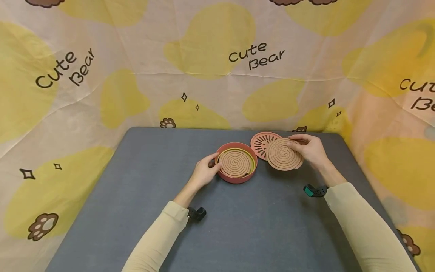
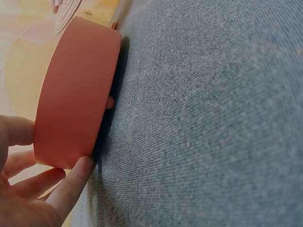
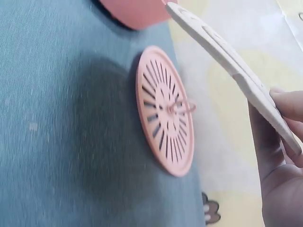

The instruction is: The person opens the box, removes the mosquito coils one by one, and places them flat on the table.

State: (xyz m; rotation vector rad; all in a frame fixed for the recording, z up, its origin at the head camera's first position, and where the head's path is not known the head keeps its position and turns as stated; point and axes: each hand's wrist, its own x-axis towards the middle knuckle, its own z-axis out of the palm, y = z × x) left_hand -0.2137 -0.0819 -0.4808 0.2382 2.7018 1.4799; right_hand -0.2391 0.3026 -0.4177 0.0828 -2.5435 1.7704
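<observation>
A round red mosquito coil box (image 1: 235,180) sits on the table with a tan mosquito coil (image 1: 234,162) inside it. My left hand (image 1: 204,172) grips the box at its left side, thumb at the rim. In the left wrist view, fingers reach along the box's outer wall (image 2: 78,90). My right hand (image 1: 310,151) pinches a second mosquito coil (image 1: 283,154) by its edge, raised above the table. Behind that coil, partly covered in the head view, lies a pink slotted lid (image 1: 259,143). The right wrist view shows the lid's small loop (image 3: 182,107).
The blue-grey table (image 1: 163,158) runs up to a printed cloth backdrop (image 1: 210,45) at the back and sides. A dark band (image 1: 197,214) is on the left wrist and another band (image 1: 316,190) on the right.
</observation>
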